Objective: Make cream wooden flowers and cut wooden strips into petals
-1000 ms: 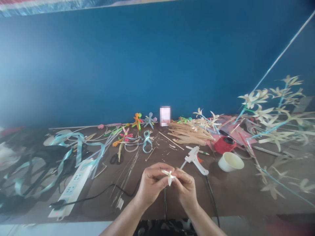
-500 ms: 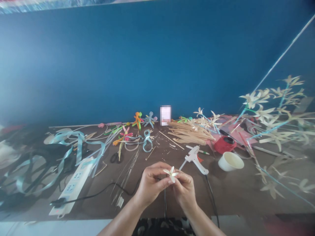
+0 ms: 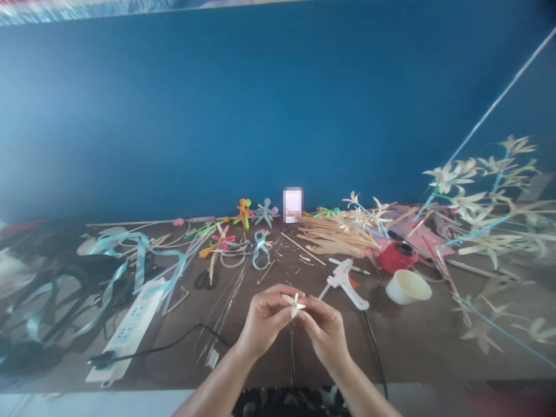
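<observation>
A small cream straw flower (image 3: 294, 303) is held over the near middle of the brown table (image 3: 425, 341). My left hand (image 3: 264, 321) and my right hand (image 3: 326, 331) both pinch it from either side, fingers closed around its base. A thin dark wire (image 3: 291, 353) hangs down from under the flower between my hands. A white glue gun (image 3: 344, 281) lies just beyond my right hand.
A white cup (image 3: 407, 286), a red spool (image 3: 396, 256) and a pile of straw strips (image 3: 332, 236) lie at the right back. Flowered stems (image 3: 482, 214) fill the right side. A power strip (image 3: 130, 327), blue ribbons (image 3: 139, 255) and scissors (image 3: 202, 280) lie left.
The flower has been turned between my fingers and sits slightly further left and higher. Both hands stay in the same place.
</observation>
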Demonstrator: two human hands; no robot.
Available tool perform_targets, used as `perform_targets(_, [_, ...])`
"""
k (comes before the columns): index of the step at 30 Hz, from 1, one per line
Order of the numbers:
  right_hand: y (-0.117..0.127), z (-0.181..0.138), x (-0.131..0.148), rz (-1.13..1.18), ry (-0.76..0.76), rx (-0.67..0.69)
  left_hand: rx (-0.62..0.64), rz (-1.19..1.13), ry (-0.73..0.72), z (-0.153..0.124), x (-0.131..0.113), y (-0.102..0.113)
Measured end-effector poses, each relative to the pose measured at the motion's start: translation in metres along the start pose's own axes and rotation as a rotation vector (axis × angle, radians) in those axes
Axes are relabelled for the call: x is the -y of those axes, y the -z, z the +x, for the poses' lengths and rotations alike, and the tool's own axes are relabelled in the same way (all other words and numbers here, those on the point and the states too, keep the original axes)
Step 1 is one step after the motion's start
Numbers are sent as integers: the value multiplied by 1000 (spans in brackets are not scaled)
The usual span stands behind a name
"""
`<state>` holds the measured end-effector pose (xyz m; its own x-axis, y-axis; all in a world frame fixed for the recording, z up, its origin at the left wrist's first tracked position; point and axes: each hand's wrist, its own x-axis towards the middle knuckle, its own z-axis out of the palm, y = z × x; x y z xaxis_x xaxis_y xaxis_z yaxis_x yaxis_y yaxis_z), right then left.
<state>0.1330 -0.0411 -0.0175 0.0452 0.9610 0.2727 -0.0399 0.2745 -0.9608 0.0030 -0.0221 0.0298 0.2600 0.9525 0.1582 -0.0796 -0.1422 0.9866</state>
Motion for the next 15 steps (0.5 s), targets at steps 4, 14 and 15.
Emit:
perform_targets(4, [6, 9, 6, -102, -21, -61, -50, 200, -70, 7, 6, 6])
perform_targets(14, [11, 27, 19, -206, 50, 37, -76, 314, -76, 19, 16, 7])
perform_targets(15, [11, 28, 18, -210, 38, 33, -112, 272, -44, 20, 19, 6])
